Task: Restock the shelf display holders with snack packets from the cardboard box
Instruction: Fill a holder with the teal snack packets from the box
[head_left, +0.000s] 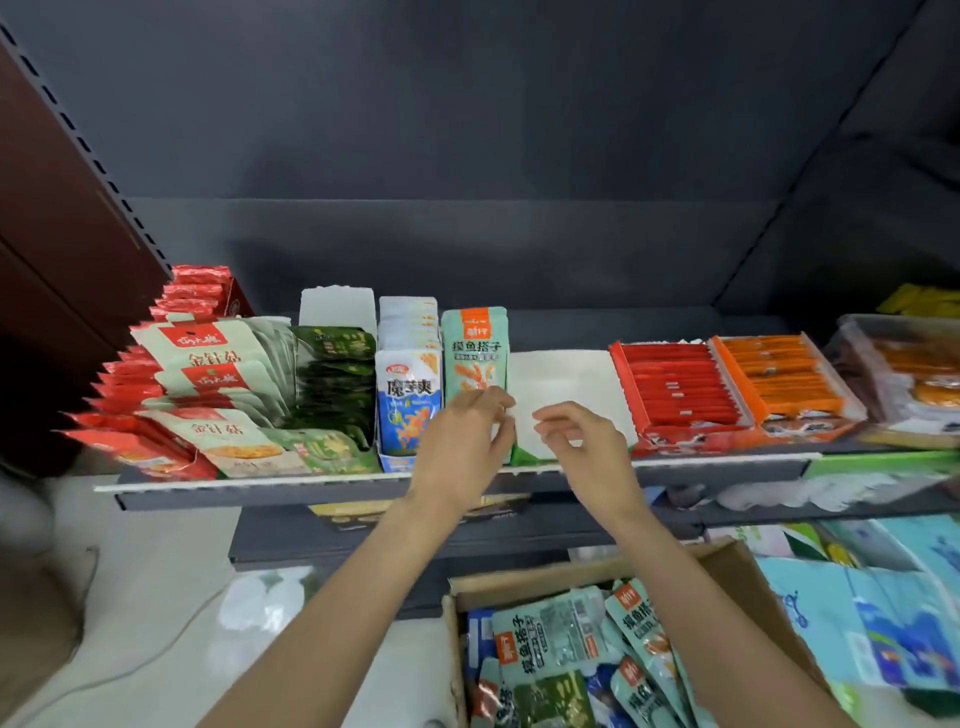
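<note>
L hand (462, 441) fingers clamped on teal packet (474, 353), seating it in holder (566, 395); R hand (576, 436) beside, fingers loosely curled, empty. Next: grab more from box (519, 579) below shelf.

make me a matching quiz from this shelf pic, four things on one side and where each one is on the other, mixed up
Things:
1. teal packet
2. blue packets
3. cardboard box
4. orange tray

Places:
A. below the shelf, by the right forearm
B. right of the red tray
C. upright, at the left hand
D. just left of the teal packet

Pairs: 1-C, 2-D, 3-A, 4-B
</note>
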